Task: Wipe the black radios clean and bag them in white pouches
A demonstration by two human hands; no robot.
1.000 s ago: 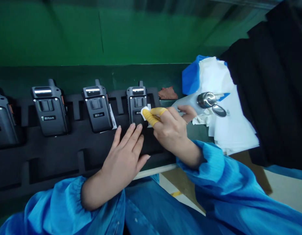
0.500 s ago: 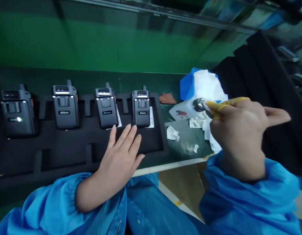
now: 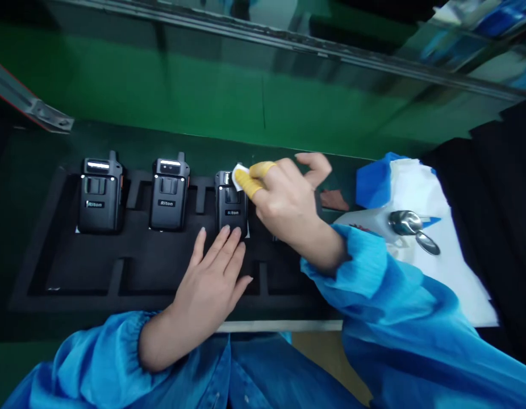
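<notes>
Three black handheld radios stand in slots of a black foam tray on a green bench. My right hand, with yellow finger cots on two fingers, pinches a small white wipe against the top of the rightmost radio. My left hand lies flat on the tray with fingers stretched out, fingertips touching that radio's lower edge. The middle radio and the left radio stand untouched.
To the right lie a white plastic bottle with a shiny metal dispenser top, a stack of white wipes with a blue pack, and a small reddish scrap. Black foam rises at far right. A green wall backs the bench.
My right hand came back left from the metal-topped bottle and now presses a white wipe on the rightmost radio's top. My left hand stayed flat. The view shifted.
</notes>
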